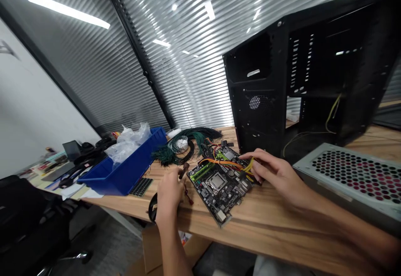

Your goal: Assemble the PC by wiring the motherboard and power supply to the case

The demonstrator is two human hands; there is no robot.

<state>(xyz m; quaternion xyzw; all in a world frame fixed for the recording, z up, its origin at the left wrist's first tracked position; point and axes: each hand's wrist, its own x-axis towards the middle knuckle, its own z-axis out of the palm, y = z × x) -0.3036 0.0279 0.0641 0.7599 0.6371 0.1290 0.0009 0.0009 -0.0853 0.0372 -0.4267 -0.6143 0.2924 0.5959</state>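
A motherboard (216, 182) with a bare processor in its socket and green memory slots lies flat on the wooden table. My right hand (272, 171) is at its right edge, thumb and fingers closed on a bundle of yellow and orange wires (232, 164) that runs across the board. At the board's left side my left hand (169, 190) is closed; a dark brown piece (184, 170) sticks out past its fingers, its kind unclear. A curved black part (152, 208) and a thin red-black wire (189, 196) show beside and under this hand.
A black computer case (260, 100) stands upright behind the board. To the right is a power supply (354, 175) with a honeycomb grille. A blue bin (125, 175) with plastic bags sits left, near green cable ties (164, 154). A cardboard box (150, 246) is below the table edge.
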